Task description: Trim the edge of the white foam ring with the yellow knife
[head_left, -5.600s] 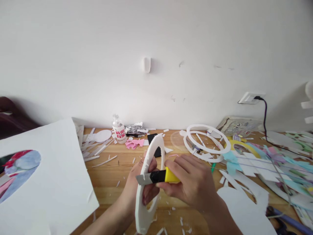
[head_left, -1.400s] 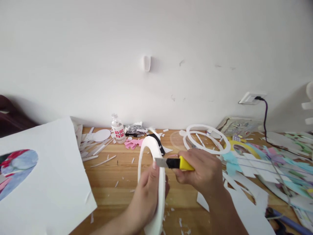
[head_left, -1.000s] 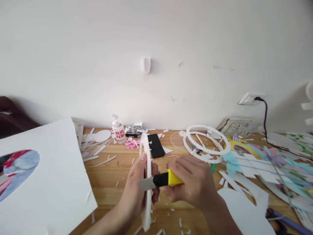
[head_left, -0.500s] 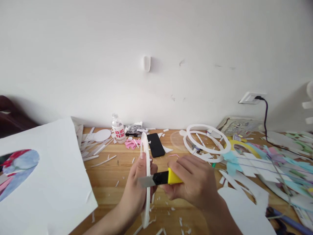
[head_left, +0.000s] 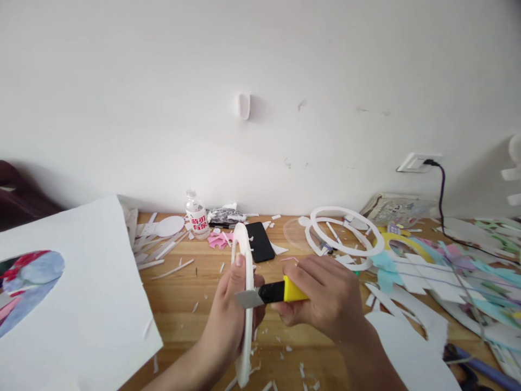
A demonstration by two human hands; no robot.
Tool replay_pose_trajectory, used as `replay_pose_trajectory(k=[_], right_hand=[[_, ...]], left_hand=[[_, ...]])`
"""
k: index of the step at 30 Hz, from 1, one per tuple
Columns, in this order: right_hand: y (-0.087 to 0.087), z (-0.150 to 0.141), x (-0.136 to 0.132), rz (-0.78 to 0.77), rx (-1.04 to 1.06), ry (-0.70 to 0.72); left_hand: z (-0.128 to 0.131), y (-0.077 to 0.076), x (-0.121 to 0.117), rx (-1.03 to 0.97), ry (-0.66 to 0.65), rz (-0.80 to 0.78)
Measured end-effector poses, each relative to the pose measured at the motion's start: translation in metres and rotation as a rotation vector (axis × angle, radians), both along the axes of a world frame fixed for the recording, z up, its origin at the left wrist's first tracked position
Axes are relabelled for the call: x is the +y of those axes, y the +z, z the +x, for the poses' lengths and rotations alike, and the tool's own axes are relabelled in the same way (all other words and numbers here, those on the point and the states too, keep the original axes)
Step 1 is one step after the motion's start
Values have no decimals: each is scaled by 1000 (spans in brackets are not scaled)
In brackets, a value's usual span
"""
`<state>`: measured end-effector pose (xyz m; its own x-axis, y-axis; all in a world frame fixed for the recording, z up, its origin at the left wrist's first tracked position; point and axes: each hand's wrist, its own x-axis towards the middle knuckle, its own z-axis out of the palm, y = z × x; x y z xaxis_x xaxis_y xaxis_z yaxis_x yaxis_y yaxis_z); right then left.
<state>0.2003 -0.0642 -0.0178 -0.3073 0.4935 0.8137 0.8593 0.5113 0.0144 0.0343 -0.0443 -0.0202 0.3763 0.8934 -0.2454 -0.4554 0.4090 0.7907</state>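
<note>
My left hand (head_left: 230,320) grips a white foam ring (head_left: 246,260), held upright and seen edge-on over the wooden table (head_left: 179,296). My right hand (head_left: 325,298) is closed round a yellow and black utility knife (head_left: 280,292). Its bare blade (head_left: 247,298) points left and lies across the ring's edge, close to my left fingers. White foam chips lie scattered on the table beneath both hands.
A large white board (head_left: 77,304) with an oval hole lies at left. Behind the ring are a black phone (head_left: 259,241), a small bottle (head_left: 197,217) and pink scraps. White foam rings (head_left: 345,233), coloured paper cut-outs (head_left: 451,277) and a plugged-in cable (head_left: 442,195) crowd the right.
Over the past seconds the ring was turned from facing me to edge-on. In the last half second the knife blade shifted slightly right and down along the ring's edge.
</note>
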Motion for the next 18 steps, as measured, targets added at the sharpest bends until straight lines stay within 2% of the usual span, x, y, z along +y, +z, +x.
replay_pose_trajectory(k=[4,9,15,18], right_hand=[[1,-6,0,13,5,4],[0,-13,-1,22,17,-3],[-1,12,7,73,-27,-125],[-2,22,9,83,-10,-141]], left_hand=[[2,1,0,-66,26,-18],[5,1,-2,-54,41,-46],[2,5,-8,-71,4,-5],[0,10,-8,-87,-5,27]])
